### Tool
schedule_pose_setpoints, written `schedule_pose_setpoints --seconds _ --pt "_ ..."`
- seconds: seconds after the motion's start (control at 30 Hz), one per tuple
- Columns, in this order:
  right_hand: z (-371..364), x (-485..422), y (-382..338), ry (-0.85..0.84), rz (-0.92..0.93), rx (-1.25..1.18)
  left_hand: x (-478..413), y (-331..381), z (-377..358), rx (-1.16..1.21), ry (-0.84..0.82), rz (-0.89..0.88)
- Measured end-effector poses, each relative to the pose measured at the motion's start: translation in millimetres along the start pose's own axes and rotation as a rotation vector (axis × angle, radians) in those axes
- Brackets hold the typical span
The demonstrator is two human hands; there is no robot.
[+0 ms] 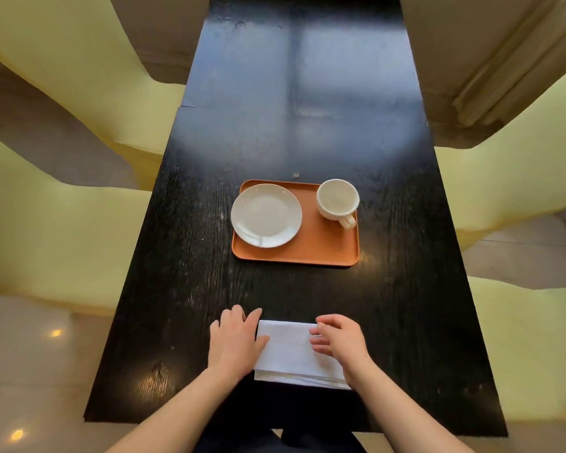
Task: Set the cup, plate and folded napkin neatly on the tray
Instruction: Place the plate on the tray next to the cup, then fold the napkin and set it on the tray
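Note:
An orange tray [321, 250] lies in the middle of the black table. On its left part rests a white plate [266, 215], overhanging the tray's left edge a little. A white cup [337, 200] stands upright in the tray's far right corner, its handle pointing toward me. A folded white napkin [291, 353] lies flat on the table near my edge, apart from the tray. My left hand [234, 341] lies flat on the napkin's left side, fingers spread. My right hand [339, 338] rests on its right side with fingers curled over the top fold.
The long black table [294, 109] stretches away from me, its far half bare and shiny. Yellow-green upholstered chairs [56, 223] flank it on both sides. The table's near edge runs just below the napkin.

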State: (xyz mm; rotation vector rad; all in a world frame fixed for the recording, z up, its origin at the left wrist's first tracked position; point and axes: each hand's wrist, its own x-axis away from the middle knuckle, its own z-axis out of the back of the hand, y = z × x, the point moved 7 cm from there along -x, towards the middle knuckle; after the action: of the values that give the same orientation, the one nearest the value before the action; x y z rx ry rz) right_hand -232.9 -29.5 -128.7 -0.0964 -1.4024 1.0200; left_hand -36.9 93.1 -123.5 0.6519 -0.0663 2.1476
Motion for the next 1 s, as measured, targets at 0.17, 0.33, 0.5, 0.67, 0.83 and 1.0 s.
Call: schedule_pose_setpoints --seconds 0.17,0.33,0.5,0.67,0.83,1.0 --pt "-14 3 20 -0.062 -0.025 -0.006 -5 11 -3 -0.039 0.019 -0.022" --pt "-12 7 23 -0.100 -0.042 -0.077 -4 16 -2 0.030 0.082 -0.007" --pt "-13 26 38 -0.136 -0.053 -0.072 -6 22 1 0.120 0.131 0.010" --pt "-11 35 53 -0.113 -0.027 -0.090 -8 16 -5 0.355 0.066 0.041" --pt "-12 34 51 -0.133 -0.036 -0.068 1 2 -10 0.710 0.001 0.221" --pt "-14 31 48 -0.146 -0.044 0.035 20 -2 -27 0.895 -0.239 0.359"
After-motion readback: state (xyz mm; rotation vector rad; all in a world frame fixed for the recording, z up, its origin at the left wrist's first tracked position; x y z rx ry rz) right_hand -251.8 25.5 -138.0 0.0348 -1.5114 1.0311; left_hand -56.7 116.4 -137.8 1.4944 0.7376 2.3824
